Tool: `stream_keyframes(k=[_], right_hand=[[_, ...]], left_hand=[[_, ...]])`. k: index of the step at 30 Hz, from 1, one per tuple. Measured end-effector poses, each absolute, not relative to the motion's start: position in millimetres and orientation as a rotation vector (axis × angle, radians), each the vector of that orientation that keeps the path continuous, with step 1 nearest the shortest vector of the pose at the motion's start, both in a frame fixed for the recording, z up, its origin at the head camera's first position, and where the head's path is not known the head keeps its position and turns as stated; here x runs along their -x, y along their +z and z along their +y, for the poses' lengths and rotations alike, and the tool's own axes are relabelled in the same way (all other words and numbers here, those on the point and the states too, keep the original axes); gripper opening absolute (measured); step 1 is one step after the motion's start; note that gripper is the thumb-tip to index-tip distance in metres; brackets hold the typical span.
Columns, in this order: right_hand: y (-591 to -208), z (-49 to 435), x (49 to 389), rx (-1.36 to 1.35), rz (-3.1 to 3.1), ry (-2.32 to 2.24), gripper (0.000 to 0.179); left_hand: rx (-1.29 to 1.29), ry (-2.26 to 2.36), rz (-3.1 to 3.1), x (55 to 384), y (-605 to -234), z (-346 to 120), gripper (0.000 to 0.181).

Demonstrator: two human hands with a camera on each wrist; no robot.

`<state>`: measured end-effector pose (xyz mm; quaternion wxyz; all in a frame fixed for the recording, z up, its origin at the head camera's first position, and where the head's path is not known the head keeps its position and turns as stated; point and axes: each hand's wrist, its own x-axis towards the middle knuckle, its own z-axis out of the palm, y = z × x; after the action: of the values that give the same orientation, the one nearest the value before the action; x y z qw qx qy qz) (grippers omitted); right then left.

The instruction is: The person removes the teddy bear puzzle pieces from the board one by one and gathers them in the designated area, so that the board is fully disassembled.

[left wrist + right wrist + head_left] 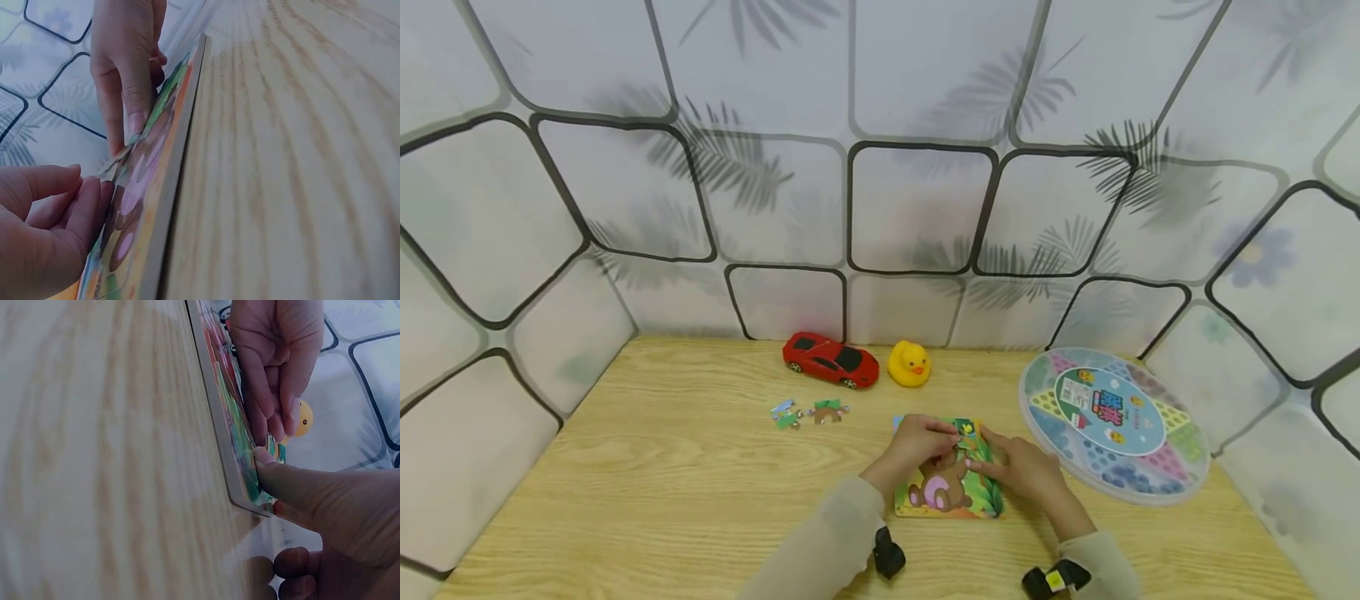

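A jigsaw puzzle (943,493) with a brown bear picture lies on the table in its flat tray, partly hidden by both hands. At its upper part, my left hand (917,442) pinches a small green-and-yellow puzzle piece (967,428) between thumb and fingertips. The piece sits tilted over the puzzle in the left wrist view. From the right side, my right hand (1026,471) holds the puzzle near its upper right corner. Its thumb (267,456) lies on the picture, with the index finger at the tray's edge. Two loose puzzle pieces (827,412) lie farther left.
Behind the puzzle stand a red toy car (831,360) and a yellow rubber duck (909,364). A round board-game box (1112,425) lies to the right, close to my right hand. Patterned wall panels (910,208) enclose the wooden table (662,467) at the back and sides.
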<state>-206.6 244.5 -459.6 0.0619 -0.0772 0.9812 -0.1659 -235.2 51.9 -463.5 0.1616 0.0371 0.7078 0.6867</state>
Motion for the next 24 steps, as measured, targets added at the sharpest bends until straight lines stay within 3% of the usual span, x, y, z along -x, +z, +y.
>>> stream_keyframes(k=[11, 24], right_hand=[[-461, 245, 207, 0.246, 2.979, -0.514, 0.074], [-459, 245, 207, 0.234, 2.955, -0.534, 0.074]], left_hand=[[0.082, 2.085, 2.077, 233, -469, 65, 0.006], [0.147, 2.092, 2.051, 235, -467, 67, 0.007]])
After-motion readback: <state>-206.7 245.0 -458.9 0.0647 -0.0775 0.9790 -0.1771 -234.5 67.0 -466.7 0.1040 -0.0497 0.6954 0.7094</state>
